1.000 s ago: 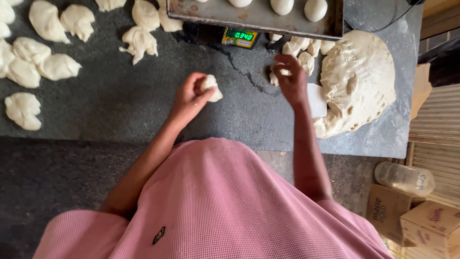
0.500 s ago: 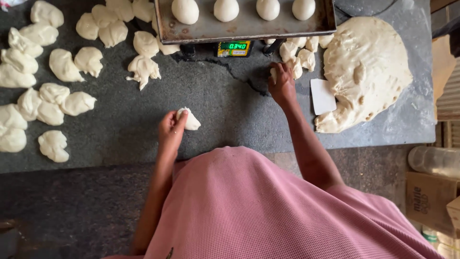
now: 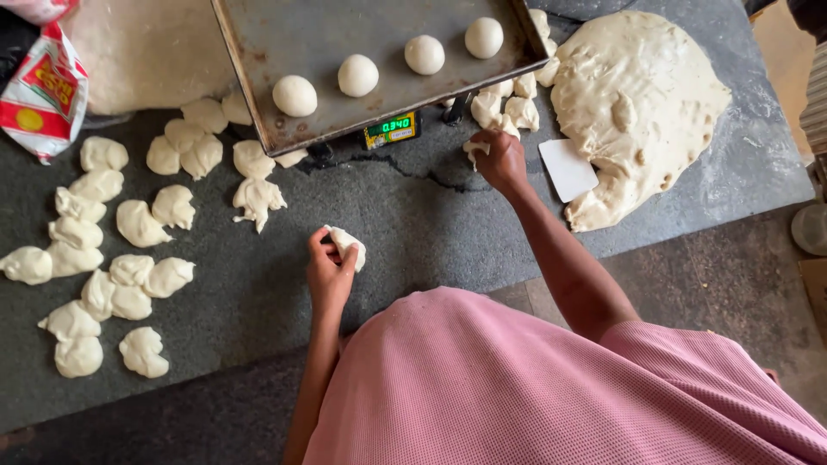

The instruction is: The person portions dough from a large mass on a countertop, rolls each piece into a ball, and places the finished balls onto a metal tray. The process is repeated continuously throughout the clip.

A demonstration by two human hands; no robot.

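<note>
The left hand (image 3: 332, 271) had its fingers (image 3: 320, 250) curled round a dough piece (image 3: 347, 244), pressing it against the dark counter (image 3: 413, 224) just in front of the person. The right hand (image 3: 500, 159) reached further out, fingers closed on a second piece (image 3: 475, 149) beside the scale (image 3: 390, 129).

From where I stood, the soft dough looked likely to stick to the counter or to the fingers and tear, since little flour showed under it. The tray (image 3: 258, 52) sat tilted on the scale, overhanging it, and a knock from the right hand could have tipped it.

On the tray lay four round balls (image 3: 358, 75). To the left I counted roughly twenty rough pieces (image 3: 138, 224); about six more (image 3: 508, 108) lay by the big dough mass (image 3: 637, 95), with one white scraper (image 3: 568, 169) against it. One printed bag (image 3: 43, 90) sat at the far left.
</note>
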